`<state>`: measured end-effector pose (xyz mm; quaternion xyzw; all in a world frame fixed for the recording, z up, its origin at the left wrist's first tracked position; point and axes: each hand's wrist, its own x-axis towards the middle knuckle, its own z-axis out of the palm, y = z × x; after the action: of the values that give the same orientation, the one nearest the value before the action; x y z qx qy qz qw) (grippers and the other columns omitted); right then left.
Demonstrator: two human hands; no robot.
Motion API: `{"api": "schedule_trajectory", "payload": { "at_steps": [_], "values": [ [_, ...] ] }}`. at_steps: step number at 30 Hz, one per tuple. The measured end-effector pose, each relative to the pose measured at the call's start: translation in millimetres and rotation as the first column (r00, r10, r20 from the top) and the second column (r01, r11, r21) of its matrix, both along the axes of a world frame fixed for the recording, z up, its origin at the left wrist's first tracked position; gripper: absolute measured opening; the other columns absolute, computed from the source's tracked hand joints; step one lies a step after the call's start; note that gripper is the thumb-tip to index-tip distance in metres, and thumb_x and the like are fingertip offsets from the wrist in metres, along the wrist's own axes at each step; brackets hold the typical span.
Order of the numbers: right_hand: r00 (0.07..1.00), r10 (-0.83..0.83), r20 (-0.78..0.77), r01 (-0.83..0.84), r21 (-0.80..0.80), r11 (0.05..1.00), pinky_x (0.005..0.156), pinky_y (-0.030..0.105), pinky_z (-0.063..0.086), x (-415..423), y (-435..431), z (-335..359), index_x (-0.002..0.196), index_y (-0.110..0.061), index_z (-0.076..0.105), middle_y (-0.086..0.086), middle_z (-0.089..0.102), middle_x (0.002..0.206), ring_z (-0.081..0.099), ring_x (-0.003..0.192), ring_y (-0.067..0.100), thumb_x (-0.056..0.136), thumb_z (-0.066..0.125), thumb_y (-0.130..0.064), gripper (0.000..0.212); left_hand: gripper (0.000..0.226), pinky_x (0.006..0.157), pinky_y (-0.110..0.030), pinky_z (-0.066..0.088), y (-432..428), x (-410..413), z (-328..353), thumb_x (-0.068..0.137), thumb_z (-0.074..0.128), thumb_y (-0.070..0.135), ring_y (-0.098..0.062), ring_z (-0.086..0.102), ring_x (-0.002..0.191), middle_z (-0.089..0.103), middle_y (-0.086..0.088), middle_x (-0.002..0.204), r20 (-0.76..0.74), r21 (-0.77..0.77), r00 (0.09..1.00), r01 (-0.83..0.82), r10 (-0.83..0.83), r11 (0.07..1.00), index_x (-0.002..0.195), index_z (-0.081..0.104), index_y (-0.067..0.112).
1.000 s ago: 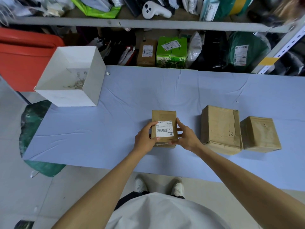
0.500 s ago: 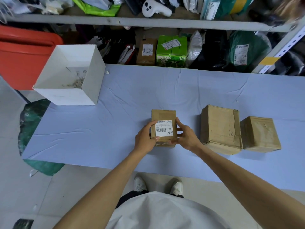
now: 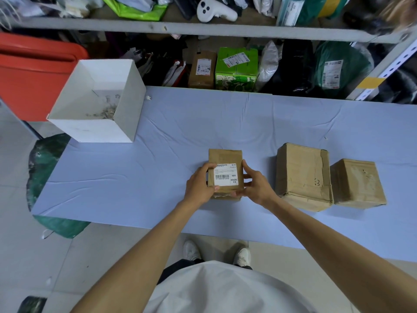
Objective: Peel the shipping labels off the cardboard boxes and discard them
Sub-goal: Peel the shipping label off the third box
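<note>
A small cardboard box [image 3: 224, 157] sits near the front edge of the blue-covered table [image 3: 158, 168]. A white shipping label [image 3: 225, 174] with a barcode lies flat on its top. My left hand [image 3: 199, 185] grips the box's left side, thumb at its near edge. From the other side my right hand [image 3: 253, 185] holds it, fingers curled round the right edge and thumb on the near face. Two more cardboard boxes stand to the right, a larger one [image 3: 303, 175] and a smaller one [image 3: 356, 180]; neither shows a label on top.
An open white bin [image 3: 125, 118] with paper scraps inside stands at the table's far left corner. Behind the table, metal shelving [image 3: 203, 30] holds parcels, a green box [image 3: 237, 68] and bags. A red container [image 3: 33, 75] stands at the far left; a green bag [image 3: 42, 168] lies on the floor.
The box and both hands have barely moved; the view has drifted slightly.
</note>
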<state>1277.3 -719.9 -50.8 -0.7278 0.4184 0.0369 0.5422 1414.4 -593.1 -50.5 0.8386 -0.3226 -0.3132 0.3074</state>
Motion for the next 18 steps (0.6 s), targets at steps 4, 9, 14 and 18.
{"api": "schedule_trajectory", "payload": {
  "at_steps": [4,9,14,18],
  "values": [
    [1.000,-0.001,0.006,0.001,0.003,1.000,0.092,0.045,0.051,1.1,1.4,1.0,0.154,-0.025,0.009,0.009,0.050,0.137,0.057,0.118,0.027,0.075,0.077,0.000,0.106,0.064,0.088,-0.029,0.046,0.5,-0.6,0.2,0.078,0.075,0.013,-0.022,0.058,0.108,0.053,0.006,0.134,0.016,-0.001,1.000,0.002,-0.002,1.000,0.130,0.042,0.031],
    [1.000,-0.005,0.009,0.005,-0.001,1.000,0.093,0.048,0.050,0.0,1.8,1.2,0.154,-0.025,0.010,0.009,0.050,0.139,0.056,0.121,0.028,0.077,0.076,0.000,0.104,0.067,0.089,-0.034,0.049,1.0,-1.7,1.2,0.078,0.075,0.013,-0.024,0.059,0.109,0.054,0.005,0.135,-0.013,-0.007,1.000,-0.009,0.009,1.000,0.133,0.040,0.032],
    [1.000,-0.014,0.004,0.014,-0.004,1.000,0.087,0.044,0.054,0.1,1.2,2.0,0.153,-0.025,0.012,0.009,0.051,0.136,0.060,0.113,0.026,0.073,0.079,0.000,0.108,0.061,0.084,-0.028,0.047,1.9,-2.5,0.5,0.078,0.074,0.011,-0.024,0.059,0.107,0.055,0.006,0.133,-0.008,-0.008,1.000,-0.003,0.003,1.000,0.128,0.046,0.032],
    [1.000,0.013,-0.002,-0.013,-0.035,0.999,0.087,0.040,0.054,-0.1,1.0,5.8,0.153,-0.025,0.011,0.008,0.053,0.136,0.062,0.111,0.025,0.072,0.081,-0.004,0.109,0.066,0.090,-0.035,0.049,4.8,-3.7,0.7,0.077,0.075,0.013,-0.021,0.060,0.105,0.057,0.010,0.131,-0.036,-0.038,0.998,-0.048,0.047,0.998,0.129,0.042,0.035]
  ]
}}
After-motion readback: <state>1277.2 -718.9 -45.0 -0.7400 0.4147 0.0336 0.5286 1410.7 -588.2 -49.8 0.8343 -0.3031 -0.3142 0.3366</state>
